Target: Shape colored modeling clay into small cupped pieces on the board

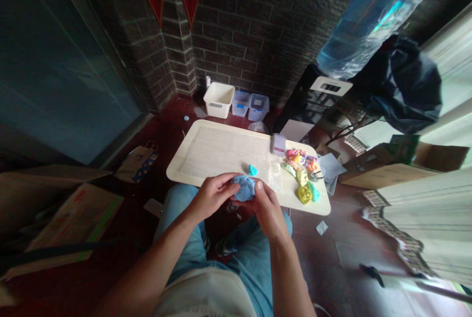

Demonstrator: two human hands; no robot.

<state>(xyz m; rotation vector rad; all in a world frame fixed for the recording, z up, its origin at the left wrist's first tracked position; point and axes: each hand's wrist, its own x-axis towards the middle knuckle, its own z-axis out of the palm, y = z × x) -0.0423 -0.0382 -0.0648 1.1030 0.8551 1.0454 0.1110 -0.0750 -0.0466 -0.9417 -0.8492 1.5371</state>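
Between my two hands is a lump of blue modelling clay (244, 188), held just over the near edge of the low table (177, 164). My left hand (216, 193) grips its left side, thumb on top. From the right, my right hand (264, 204) closes on it with the thumb pressed against its edge; the fingers underneath are mostly hidden. A small turquoise clay piece (252, 170) lies on the table just beyond my hands. To the right are a yellow-green clay lump (304, 195), a paler yellow lump (302, 176) and a mint-green lump (313, 191).
A clear textured sheet (224, 152) covers much of the table. Colourful clay packs (298, 157) and a small box (279, 145) sit at its right end. Behind stand a white bin (219, 100), two clear bins and a water dispenser (306, 105). Cardboard boxes (383, 169) flank the table.
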